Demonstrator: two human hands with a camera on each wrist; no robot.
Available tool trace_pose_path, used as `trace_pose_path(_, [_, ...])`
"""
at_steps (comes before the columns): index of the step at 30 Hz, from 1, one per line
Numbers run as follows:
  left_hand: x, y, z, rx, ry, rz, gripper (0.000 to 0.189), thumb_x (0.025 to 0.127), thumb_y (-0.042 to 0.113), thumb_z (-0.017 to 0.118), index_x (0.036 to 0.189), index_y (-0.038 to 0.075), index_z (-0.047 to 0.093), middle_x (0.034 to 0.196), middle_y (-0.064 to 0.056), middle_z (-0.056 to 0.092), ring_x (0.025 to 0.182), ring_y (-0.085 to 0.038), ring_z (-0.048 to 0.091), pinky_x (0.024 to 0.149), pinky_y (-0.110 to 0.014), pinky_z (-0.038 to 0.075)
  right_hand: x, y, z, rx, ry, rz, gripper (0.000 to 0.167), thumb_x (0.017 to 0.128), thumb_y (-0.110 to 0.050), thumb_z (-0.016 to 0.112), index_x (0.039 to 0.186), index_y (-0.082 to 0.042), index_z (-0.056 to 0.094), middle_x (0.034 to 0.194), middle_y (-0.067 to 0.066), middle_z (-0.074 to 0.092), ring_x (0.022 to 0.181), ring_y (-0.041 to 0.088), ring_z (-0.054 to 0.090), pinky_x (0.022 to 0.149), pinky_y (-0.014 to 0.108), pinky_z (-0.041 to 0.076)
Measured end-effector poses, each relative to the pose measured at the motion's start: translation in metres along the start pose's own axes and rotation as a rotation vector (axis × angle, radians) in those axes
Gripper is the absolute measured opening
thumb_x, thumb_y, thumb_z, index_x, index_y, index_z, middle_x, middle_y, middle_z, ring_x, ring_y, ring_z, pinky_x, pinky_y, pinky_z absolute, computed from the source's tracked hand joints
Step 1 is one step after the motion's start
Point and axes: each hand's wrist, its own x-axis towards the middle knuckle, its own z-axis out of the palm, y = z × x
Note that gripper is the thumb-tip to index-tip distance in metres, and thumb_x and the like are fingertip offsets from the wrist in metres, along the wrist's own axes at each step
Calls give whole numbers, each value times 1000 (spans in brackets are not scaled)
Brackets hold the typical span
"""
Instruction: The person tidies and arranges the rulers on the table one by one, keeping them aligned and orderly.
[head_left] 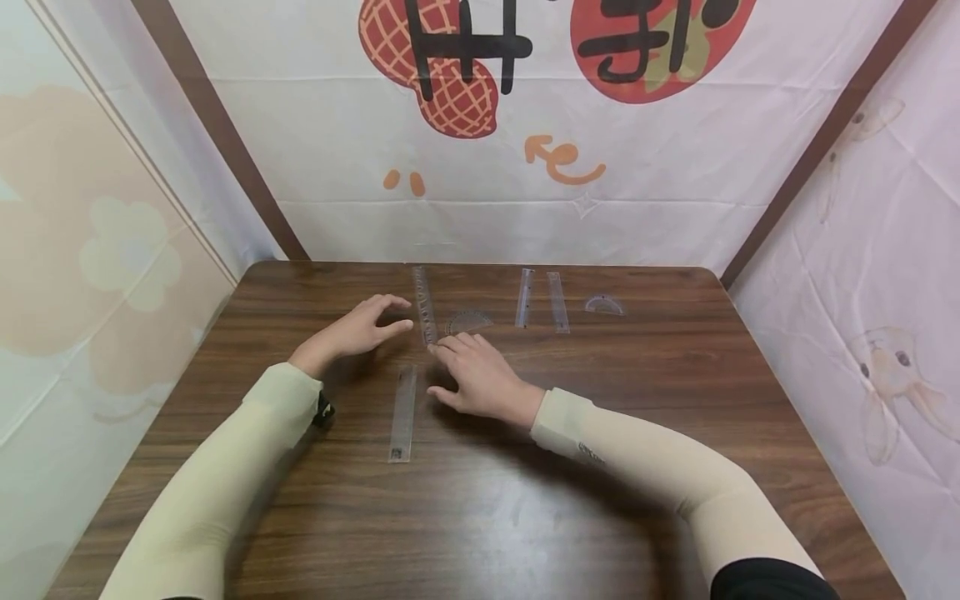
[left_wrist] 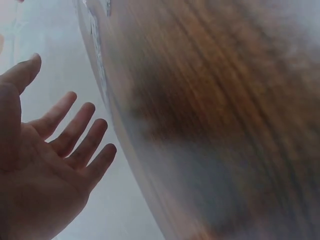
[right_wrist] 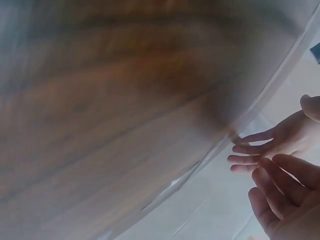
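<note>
A clear ruler with a wavy row of cut-outs [head_left: 423,304] lies on the table, pointing away from me. To its left is my left hand [head_left: 363,327], fingers extended and nothing in its grasp; its palm and spread fingers also show in the left wrist view. My right hand [head_left: 480,375] hovers by the ruler's near end, fingers loosely bent; whether a fingertip touches it, I cannot tell. Partly behind that hand lies a clear protractor [head_left: 468,321]. A wider clear straight ruler [head_left: 403,412] lies closer to me, between the two forearms.
Farther right on the brown wooden table [head_left: 600,467] are two more clear rulers, one [head_left: 524,297] beside the other [head_left: 558,302], then a small protractor [head_left: 604,305]. A printed cloth wall [head_left: 495,225] stands directly behind the table's far edge.
</note>
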Motion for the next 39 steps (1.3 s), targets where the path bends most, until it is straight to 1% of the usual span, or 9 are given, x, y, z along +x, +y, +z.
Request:
trace_pose_path(7, [20,-5,-3,-30,20,-25,66,113,49,53,160,4,42,160,-27,41,150,-46,39,122,-66,30,10,19,3,30,23,29,71,100,-53,74,151,-5,60,147,10,64,138,27,58,119,43,43])
trace_pose_path(12, [30,-5,-3,-28,18,-33,67,113,50,52,160,4,42,161,-27,39,151,-46,37,122,-65,30,17,29,7,44,10,46,73,100,-54,74,151,-4,59,148,10,64,139,27,57,120,44,42])
trace_pose_path(15, [34,-5,-3,-18,8,-36,67,113,48,52,161,2,41,162,-28,37,153,-48,33,123,-67,28,21,33,9,43,-3,55,73,100,-55,73,152,-5,59,149,10,63,140,28,56,121,45,41])
trace_pose_path(19, [43,-5,-6,-2,18,-48,66,114,45,51,162,0,39,165,-30,32,155,-49,28,124,-68,24,28,39,13,37,6,61,73,100,-55,73,151,-5,59,150,9,63,142,27,55,122,44,40])
trace_pose_path(22, [51,-7,-7,5,28,-54,66,114,43,52,163,1,37,167,-31,29,157,-48,25,125,-67,23,33,45,14,35,14,63,74,99,-56,75,149,-4,60,149,10,64,142,27,55,121,44,40])
trace_pose_path(26, [59,-13,-6,0,12,-54,68,114,41,53,165,1,33,169,-31,24,158,-49,22,125,-66,22,38,50,17,28,-14,72,74,99,-56,74,149,-4,60,148,9,64,143,27,55,122,44,39])
trace_pose_path(29, [61,-18,-6,-10,4,-54,69,114,40,53,165,0,32,169,-32,23,158,-50,21,126,-67,21,41,51,18,29,-38,78,76,99,-57,73,151,-4,58,150,10,62,144,28,53,124,44,37])
trace_pose_path(33, [62,-25,-10,-21,16,-59,68,114,39,53,164,-3,33,168,-33,24,158,-50,22,126,-66,21,48,52,18,37,-58,85,78,100,-57,72,154,-3,56,153,11,60,146,28,51,125,43,36])
trace_pose_path(39, [69,-34,-11,-23,21,-80,66,115,37,50,165,-2,31,170,-31,25,158,-49,23,127,-64,21,55,52,21,80,-77,107,77,100,-56,74,152,-3,57,152,12,61,146,27,52,125,41,35])
